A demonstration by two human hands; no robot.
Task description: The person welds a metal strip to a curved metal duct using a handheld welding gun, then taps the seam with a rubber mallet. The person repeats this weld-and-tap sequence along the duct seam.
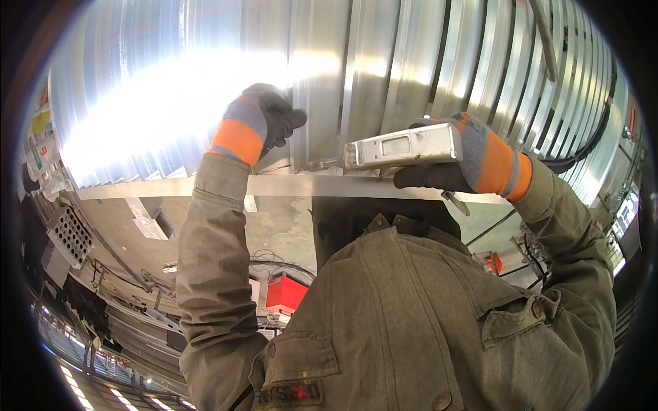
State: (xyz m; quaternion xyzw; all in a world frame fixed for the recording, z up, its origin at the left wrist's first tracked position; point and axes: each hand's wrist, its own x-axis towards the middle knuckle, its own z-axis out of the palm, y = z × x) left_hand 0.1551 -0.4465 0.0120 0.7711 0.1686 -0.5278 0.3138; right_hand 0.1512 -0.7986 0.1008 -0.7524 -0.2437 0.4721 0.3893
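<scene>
Ribbed, glossy metal slats (370, 75) meet a smooth rail (308, 186), with a red box (286, 293) below, contents hidden; at the slats' near end, the gloved right hand (474, 157) grips an oblong silver tool (425, 144), while the left hand (266, 115) curls, its hold indeterminable.

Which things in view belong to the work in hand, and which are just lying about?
Probably in use:
silver device, held in the right hand
metal slats, by the left hand

Apparently just lying about:
red box
grey perforated panel
</scene>
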